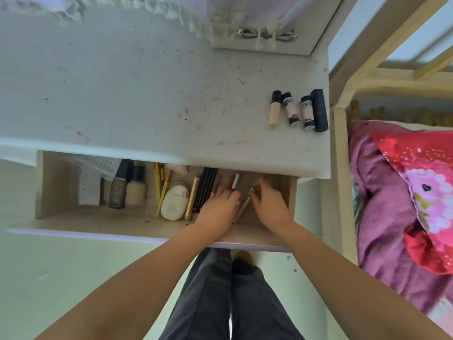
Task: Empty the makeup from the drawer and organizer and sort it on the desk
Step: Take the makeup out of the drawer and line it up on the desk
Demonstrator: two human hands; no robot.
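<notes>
Drawer (61,190) pulled out below the bench (122,82) edge, at 6 o'clock of the bench top. Most makeup is in it, lying flat in rough rows, probably so each piece can be seen and lifted singly.

- Sorted so far: four items at 3 o'clock on the bench, side by side and parallel. Concealer tube (275,108), two small bottles (290,109), dark box (319,110). Grouped by kind, as I judge it; the rest of the bench top is left bare for further groups.
- In drawer, 9 to 12 o'clock: two foundation bottles (127,186), yellow brushes (162,185), white oval bottle (174,201), gold tube (191,198), black pencils (206,187), red-and-white stick (234,180).

Hands: both inside the drawer's right part, near each other.
- Left hand (219,207): palm down, fingers resting over the slim items by the pencils; whether it grips one I cannot tell.
- Right hand (268,198): fingers curled narrow, pinching a small item at the tips; identity unclear. A thin pale stick (242,208) lies between the hands, seemingly touching the left one.

Task judged early; no organizer identifiable.
</notes>
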